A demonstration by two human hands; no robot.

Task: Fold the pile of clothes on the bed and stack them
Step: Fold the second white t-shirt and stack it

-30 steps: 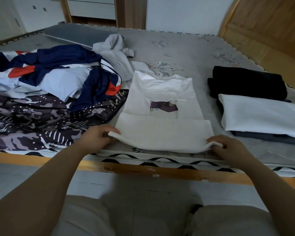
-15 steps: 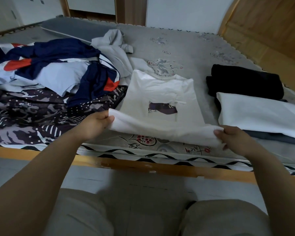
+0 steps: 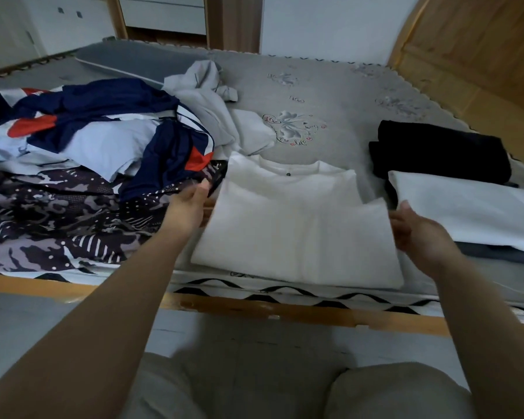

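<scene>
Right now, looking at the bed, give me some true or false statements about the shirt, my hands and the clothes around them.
1. The white shirt lies folded on the bed. True.
2. The left hand grips a black garment. False: it is open beside the shirt's left edge.
3. The right hand holds nothing. True.
4. The unfolded pile lies right of the shirt. False: it lies on the left.
5. A folded white garment tops the stack on the right. True.
</scene>
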